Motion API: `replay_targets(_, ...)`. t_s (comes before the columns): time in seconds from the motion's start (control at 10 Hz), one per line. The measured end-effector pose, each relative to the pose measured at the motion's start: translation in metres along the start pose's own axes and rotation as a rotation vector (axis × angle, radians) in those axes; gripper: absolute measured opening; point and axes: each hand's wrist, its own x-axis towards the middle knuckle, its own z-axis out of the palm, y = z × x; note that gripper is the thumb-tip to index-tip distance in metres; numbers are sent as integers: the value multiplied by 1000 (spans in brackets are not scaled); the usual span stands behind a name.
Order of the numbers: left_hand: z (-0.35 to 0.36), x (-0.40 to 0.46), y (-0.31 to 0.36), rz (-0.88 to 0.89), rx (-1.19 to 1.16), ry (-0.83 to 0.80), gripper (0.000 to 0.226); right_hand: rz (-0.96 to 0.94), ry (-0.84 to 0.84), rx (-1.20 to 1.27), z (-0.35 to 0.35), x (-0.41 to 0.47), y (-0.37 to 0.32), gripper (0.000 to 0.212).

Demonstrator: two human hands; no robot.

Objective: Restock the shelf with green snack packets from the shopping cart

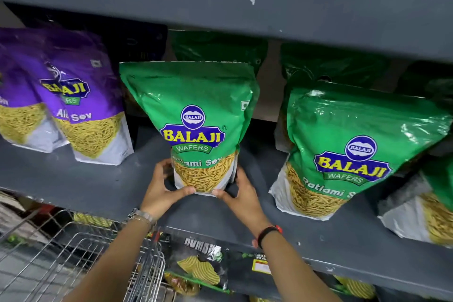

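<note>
Nearest the lens sat the wire shopping cart point(73, 260), low on the left under my forearms; whether any packets were in it I could not tell. Above it ran the grey shelf point(81, 186), broad and dusty, with two purple packets point(83, 110) standing at its left end and another green packet point(343, 149) leaning to the right, more green ones dim behind.

Between those stood the green packet point(193, 127) I was placing, upright near the shelf's front edge. My left hand point(164, 189) was closed around its lower left corner, thumb under the base, and my right hand point(240, 193) gripped the lower right corner the same way.

I judged this the setting-down step: the packet was on the shelf but not yet released. The next move called for squaring it upright, perhaps nudging it back in line with its neighbours, then letting go and reaching down to the cart.
</note>
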Motion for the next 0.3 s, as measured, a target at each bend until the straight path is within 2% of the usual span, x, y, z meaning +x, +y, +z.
replay_targets(0.2,5,-7,4,37,57,39,78,30,-1,40,0,-10,-8,78)
replay_targets(0.3,9,-21,10,26,42,144,83,52,112,137,-12,-40,-22,74)
